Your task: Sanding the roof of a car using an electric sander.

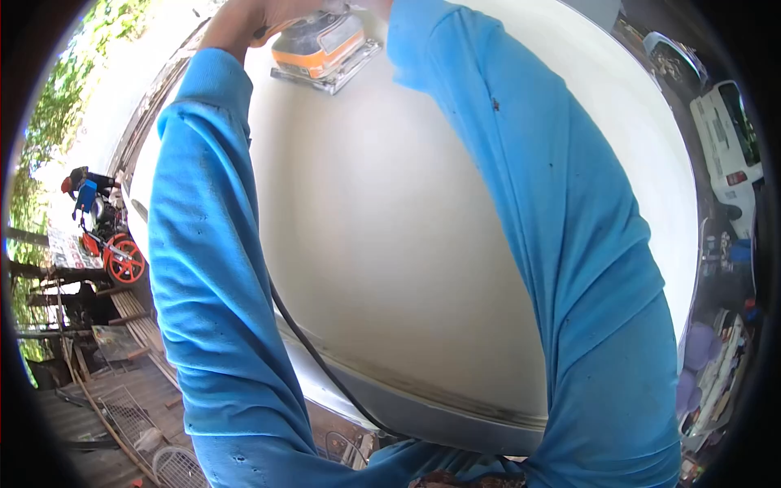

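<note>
Head view: an orange-and-dark power sander (317, 50) is rested on the far part of a pale panel (390, 220); the left hand (279, 11) is laid at its top, though how tightly it is closed cannot be told; the right hand (373, 5) is mostly cut off at the far edge, its hold likewise unclear; sanding is judged to be in hand, and a level pad under even pressure would be called for; the panel looks smooth, matt and gently domed; a slim black cable (325, 366) is trailed near left; the sleeves (215, 244) are of creased blue cloth.
</note>
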A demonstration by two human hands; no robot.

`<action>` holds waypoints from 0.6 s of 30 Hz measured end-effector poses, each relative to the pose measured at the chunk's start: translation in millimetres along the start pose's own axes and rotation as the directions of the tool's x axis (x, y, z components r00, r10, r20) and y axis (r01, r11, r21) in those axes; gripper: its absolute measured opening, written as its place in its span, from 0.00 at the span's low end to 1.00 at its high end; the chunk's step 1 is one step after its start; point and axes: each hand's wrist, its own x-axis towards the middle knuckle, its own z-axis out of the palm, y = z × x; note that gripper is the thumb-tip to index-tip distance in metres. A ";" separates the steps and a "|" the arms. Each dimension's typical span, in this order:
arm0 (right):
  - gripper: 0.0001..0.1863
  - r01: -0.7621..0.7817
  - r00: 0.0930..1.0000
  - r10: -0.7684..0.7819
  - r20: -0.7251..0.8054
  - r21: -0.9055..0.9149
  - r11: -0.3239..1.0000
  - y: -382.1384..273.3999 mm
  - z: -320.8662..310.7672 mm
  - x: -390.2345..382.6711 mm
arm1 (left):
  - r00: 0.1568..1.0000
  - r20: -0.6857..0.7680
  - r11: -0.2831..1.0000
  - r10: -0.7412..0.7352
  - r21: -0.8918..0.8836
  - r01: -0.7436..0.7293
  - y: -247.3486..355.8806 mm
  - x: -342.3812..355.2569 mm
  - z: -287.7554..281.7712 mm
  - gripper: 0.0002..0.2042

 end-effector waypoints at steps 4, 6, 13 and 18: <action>0.21 0.025 0.998 -0.029 0.055 0.079 0.997 -4.3 -55.7 -8.7 | 0.998 0.011 0.997 -0.068 -0.037 0.069 30.6 33.3 21.4 0.25; 0.21 0.023 0.999 -0.025 0.037 0.066 0.998 -9.5 -91.9 -15.3 | 0.999 0.031 0.996 -0.018 -0.087 0.021 44.5 59.3 38.3 0.25; 0.21 0.018 0.999 -0.017 -0.047 0.016 1.000 -20.4 -225.5 -51.0 | 0.884 -0.092 0.889 0.458 0.039 -0.457 148.7 129.4 96.2 0.25; 0.21 0.004 0.993 -0.005 -0.120 -0.014 1.000 -26.7 -313.2 -84.7 | 0.898 -0.094 0.888 0.430 -0.136 -0.440 231.9 139.8 121.1 0.22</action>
